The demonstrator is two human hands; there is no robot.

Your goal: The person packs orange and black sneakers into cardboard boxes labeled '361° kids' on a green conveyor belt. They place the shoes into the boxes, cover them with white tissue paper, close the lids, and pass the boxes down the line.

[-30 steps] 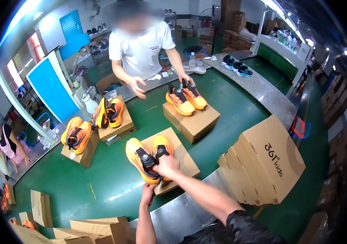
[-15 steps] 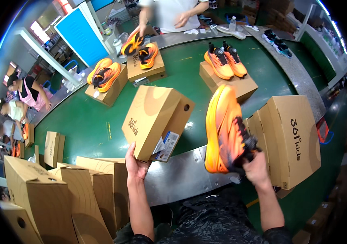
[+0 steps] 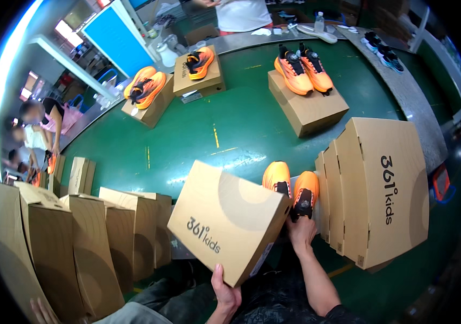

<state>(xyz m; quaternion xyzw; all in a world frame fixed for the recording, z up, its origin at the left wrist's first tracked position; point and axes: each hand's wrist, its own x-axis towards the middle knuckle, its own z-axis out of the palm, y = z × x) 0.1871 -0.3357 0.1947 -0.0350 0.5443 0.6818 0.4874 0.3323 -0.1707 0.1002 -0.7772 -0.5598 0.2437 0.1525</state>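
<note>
Head view: left hand (image 3: 225,294) grips the lower edge of a tilted tan shoebox (image 3: 227,220), fingers curled under it. Just right of it, the right hand (image 3: 301,229) clasps a pair of orange sneakers (image 3: 291,186) by the heels, beside stacked flat cartons (image 3: 376,189).

near box (image 3: 225,221): tan cardboard, a paler ring pattern and dark lettering are shown
held shoes (image 3: 291,186): bright orange, black at the collars
conveyor belt (image 3: 241,129): dark green, short yellow marks are seen
far shoes (image 3: 302,68): orange with black laces
left panel (image 3: 113,36): blue
far person's shirt (image 3: 244,13): white
</note>
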